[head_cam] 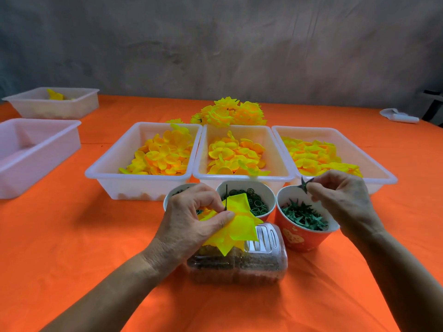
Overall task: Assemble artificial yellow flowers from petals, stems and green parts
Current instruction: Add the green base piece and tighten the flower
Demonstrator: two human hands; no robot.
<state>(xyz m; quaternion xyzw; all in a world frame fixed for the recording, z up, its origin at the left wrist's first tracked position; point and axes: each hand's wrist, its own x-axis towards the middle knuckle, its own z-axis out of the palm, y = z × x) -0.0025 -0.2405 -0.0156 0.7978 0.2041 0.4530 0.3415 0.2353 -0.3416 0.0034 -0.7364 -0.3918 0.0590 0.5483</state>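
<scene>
My left hand (191,219) grips a stack of yellow petals (239,226) threaded on a thin dark stem (226,197) that points up. My right hand (342,200) pinches a small green star-shaped part (305,184) above a red cup (302,238) filled with the same green parts. A middle cup (268,191) holds green rings. A third cup (171,196) sits half hidden behind my left hand. Three white trays of yellow petals stand behind the cups: left tray (115,173), middle tray (239,177), right tray (381,173).
Finished yellow flowers (230,113) lie behind the trays. A clear plastic jar (261,259) lies on its side under my left hand. Two more white bins, a near bin (36,161) and a far bin (55,104), stand at the far left on the orange tablecloth. A white object (398,115) lies far right.
</scene>
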